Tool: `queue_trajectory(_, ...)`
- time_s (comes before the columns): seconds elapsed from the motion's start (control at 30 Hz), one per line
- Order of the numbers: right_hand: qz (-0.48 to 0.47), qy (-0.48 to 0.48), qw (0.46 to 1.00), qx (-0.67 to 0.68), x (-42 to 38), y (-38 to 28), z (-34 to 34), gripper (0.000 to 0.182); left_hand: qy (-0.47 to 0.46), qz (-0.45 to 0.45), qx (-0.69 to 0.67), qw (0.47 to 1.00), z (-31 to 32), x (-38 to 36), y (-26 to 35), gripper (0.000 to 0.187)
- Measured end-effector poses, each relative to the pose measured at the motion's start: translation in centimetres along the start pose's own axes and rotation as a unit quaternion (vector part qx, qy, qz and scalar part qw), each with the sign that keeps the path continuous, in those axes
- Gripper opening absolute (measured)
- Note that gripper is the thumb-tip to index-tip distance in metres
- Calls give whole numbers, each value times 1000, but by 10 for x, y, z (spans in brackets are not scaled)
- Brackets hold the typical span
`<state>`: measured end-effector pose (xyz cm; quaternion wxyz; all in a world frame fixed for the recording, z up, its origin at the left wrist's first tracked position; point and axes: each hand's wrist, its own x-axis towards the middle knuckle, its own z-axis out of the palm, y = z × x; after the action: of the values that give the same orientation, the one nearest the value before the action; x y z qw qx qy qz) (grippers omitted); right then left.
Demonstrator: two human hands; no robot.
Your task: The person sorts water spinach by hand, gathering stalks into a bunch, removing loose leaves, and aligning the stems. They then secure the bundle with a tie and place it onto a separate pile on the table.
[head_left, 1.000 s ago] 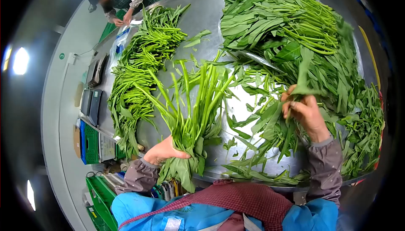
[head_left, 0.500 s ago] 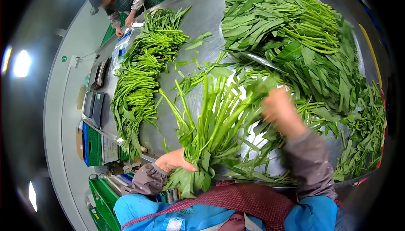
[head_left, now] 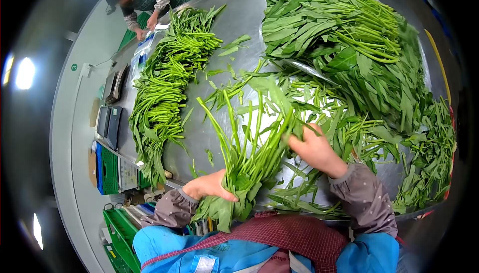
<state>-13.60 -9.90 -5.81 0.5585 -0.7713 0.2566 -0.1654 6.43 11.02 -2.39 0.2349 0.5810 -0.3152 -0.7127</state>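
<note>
My left hand (head_left: pixel 212 185) grips a bunch of long-stemmed leafy greens (head_left: pixel 244 158), which look like water spinach. Its cut stems point up and away from me, with leaves hanging below the hand. On the bunch's right side, my right hand (head_left: pixel 318 152) is closed, with a green leaf showing at its fingers; the exact grip is partly hidden. Under and beyond the bunch, loose leaves and stem pieces (head_left: pixel 366 136) lie scattered over the metal table (head_left: pixel 239 16).
A big heap of greens (head_left: pixel 344 33) fills the far right. Trimmed bunches (head_left: pixel 164 93) form a row at left, beside dark scales (head_left: pixel 110 123). Green crates (head_left: pixel 122 233) stand lower left. Another person's hands (head_left: pixel 147 27) work at the far left corner.
My right hand has come down and left from the loose leaves to the side of the bunch. The bunch has tilted slightly, and its stems are more gathered. My left hand keeps its hold.
</note>
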Motion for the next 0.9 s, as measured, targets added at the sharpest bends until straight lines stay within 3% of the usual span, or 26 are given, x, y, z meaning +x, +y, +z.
queue_trajectory(0.03,-29,-20,999,-7,5,13,-3,26,-3,13,18,1000,0,0,2,77)
queue_trajectory(0.07,75,75,970,217,7,-3,-22,22,-6,2,20,1000,-2,-1,-1,82)
queue_trajectory(0.1,176,163,873,425,8,-20,-42,20,-4,3,17,1000,-3,-2,-5,82)
queue_trajectory(0.13,88,154,875,451,9,-20,-55,13,5,18,4,1000,-4,-2,-8,81)
queue_trajectory(0.23,194,116,928,297,-4,-44,-39,12,33,40,-25,998,-2,-2,-7,75)
queue_trajectory(0.27,136,49,966,213,-5,-36,-29,11,31,38,-9,999,-2,1,-6,75)
queue_trajectory(0.3,75,19,969,233,-6,-34,-16,11,31,36,8,999,-2,4,-4,74)
queue_trajectory(0.37,3,22,994,110,-3,-14,8,12,32,31,45,998,1,8,1,72)
queue_trajectory(0.4,3,23,993,114,0,-4,23,12,56,42,100,993,4,8,3,72)
queue_trajectory(0.47,-132,127,973,141,6,3,43,8,78,42,190,978,7,7,10,70)
queue_trajectory(0.5,-130,126,973,141,3,4,41,8,77,41,188,978,7,7,8,70)
queue_trajectory(0.53,25,55,962,267,-1,-8,31,7,73,45,158,984,6,8,4,70)
queue_trajectory(0.57,178,-19,907,380,-5,-19,22,6,69,51,127,988,6,8,4,70)
queue_trajectory(0.6,201,-18,884,422,-6,-25,15,6,76,44,76,993,8,6,8,63)
queue_trajectory(0.67,177,-50,762,621,-15,-9,-18,9,71,45,47,995,4,5,5,67)
queue_trajectory(0.7,198,56,750,629,-25,-28,-45,9,65,45,18,997,1,3,1,71)
queue_trajectory(0.73,84,67,763,638,-30,-20,-63,9,61,45,4,997,-2,3,-5,73)
queue_trajectory(0.77,-32,-5,726,687,-34,-31,-76,12,62,45,3,997,-4,1,-10,73)
queue_trajectory(0.8,-47,-7,789,612,-40,-36,-86,13,51,36,-83,995,-5,-2,-15,75)
queue_trajectory(0.83,-9,-110,830,546,-45,-6,-96,19,39,28,-167,985,-7,-3,-19,76)
queue_trajectory(0.87,-65,-107,951,282,-47,15,-89,25,42,34,-186,981,-10,-4,-25,76)
queue_trajectory(0.9,-114,-95,989,-7,-52,27,-83,33,42,35,-186,981,-10,-6,-26,76)
